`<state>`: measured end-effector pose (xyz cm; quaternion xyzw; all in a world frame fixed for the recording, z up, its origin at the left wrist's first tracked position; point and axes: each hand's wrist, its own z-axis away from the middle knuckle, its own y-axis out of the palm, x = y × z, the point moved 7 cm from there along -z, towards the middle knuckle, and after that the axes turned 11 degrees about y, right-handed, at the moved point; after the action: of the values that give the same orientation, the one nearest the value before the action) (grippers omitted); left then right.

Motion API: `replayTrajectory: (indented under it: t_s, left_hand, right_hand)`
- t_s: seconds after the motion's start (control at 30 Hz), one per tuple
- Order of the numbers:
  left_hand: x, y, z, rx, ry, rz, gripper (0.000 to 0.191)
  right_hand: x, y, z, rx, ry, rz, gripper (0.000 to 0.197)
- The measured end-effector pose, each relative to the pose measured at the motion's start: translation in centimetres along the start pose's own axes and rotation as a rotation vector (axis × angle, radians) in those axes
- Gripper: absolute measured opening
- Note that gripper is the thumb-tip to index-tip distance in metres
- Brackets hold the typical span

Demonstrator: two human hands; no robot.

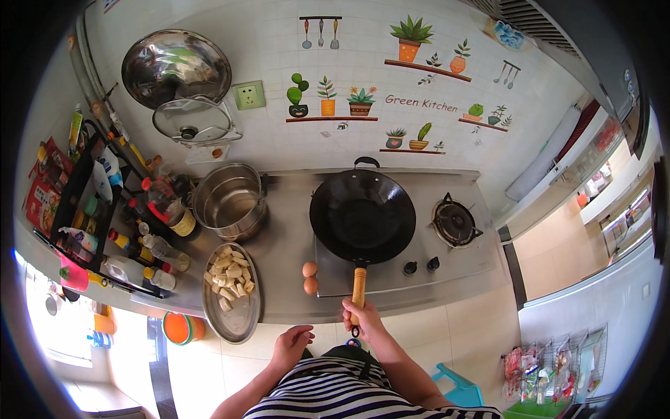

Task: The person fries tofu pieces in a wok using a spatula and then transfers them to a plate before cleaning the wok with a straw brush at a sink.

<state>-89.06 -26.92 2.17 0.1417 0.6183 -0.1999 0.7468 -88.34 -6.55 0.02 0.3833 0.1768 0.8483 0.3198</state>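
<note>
My right hand grips the wooden handle of a black wok on the left side of the gas stove. No food shows inside the wok. My left hand hangs in front of the counter, fingers loosely curled, holding nothing. Two brown eggs lie on the steel counter just left of the wok's handle. Farther left, an oval metal platter bears pale cut chunks of food; its near end juts past the counter's edge. Behind the platter stands a deep stainless steel pot, uncovered.
Bottles and a black rack crowd the left end. A second burner and two knobs are at right. Lids hang on the wall. On the floor are an orange bucket and a blue stool.
</note>
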Motion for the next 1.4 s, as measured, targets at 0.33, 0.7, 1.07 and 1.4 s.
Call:
replayTrajectory:
  t_s: [0.33, 0.7, 1.07, 1.4]
  left_hand:
    - [0.8, -0.2, 0.6, -0.080, -0.007, -0.011, 0.024]
    - [0.5, 0.2, 1.6, -0.099, -0.019, -0.023, 0.024]
    - [1.4, -0.6, 2.8, -0.153, -0.043, -0.027, 0.025]
    - [2.2, -0.9, 2.7, -0.128, -0.026, -0.026, 0.025]
  right_hand:
    - [2.3, -7.1, -0.8, 0.040, -0.061, 0.520, 0.043]
    - [14.8, -18.8, -1.7, -1.066, -0.729, 1.320, 0.032]
    - [15.0, -15.7, -1.6, -1.131, -0.537, 1.352, 0.030]
    - [14.6, -16.2, -2.2, -1.096, -0.688, 1.494, 0.027]
